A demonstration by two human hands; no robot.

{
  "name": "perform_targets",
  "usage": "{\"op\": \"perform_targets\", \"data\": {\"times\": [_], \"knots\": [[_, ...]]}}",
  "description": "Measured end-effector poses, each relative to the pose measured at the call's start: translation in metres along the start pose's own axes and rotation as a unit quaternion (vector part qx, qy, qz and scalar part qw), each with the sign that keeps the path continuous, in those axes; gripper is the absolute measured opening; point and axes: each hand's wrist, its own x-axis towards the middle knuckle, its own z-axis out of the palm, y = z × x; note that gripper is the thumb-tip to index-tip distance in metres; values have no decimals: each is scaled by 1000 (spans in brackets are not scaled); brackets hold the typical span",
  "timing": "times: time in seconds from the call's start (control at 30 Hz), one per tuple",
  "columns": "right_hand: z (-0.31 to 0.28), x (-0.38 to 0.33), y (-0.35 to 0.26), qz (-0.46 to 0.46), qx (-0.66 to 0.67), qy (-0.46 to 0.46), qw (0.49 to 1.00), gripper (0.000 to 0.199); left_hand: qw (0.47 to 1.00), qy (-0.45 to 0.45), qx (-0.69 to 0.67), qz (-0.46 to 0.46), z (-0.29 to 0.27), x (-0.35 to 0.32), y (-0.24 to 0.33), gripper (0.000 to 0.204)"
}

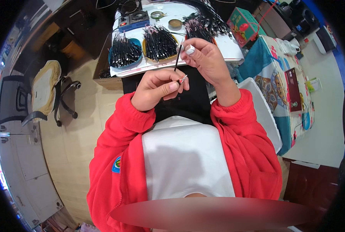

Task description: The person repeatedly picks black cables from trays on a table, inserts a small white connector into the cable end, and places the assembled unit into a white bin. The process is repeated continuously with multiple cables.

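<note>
My left hand is closed in a pinch on a slim black cable. Short bare wire ends, reddish and pale, stick out past its thumb tip. The cable runs upward in a nearly straight line to the fingertips of my right hand. Those fingers are curled together at the cable's upper end, though the exact contact is too small to see fully. A white wrap, apparently tape, covers a right digit. Both hands hang over my lap, just before the white table.
On the table, several bowls, such as a yellow-rimmed one and a blue one, hold black cable bundles. Behind stand a blue device, a tape roll and a round tin. A white bin sits right; an office chair left.
</note>
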Motion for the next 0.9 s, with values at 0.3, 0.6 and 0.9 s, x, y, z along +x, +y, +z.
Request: {"op": "perform_targets", "data": {"times": [0.3, 0.6, 0.9], "knots": [[25, -19, -4, -116, -153, 78, 978, 10, 976, 208, 22, 60, 7, 13, 2, 17], [22, -16, 8, -158, -172, 77, 969, 16, 974, 219, 53, 15, 11, 18, -2, 18], [19, -18, -8, -108, -161, 92, 977, 16, 971, 229, 66, 13, 14, 16, -5, 17]]}}
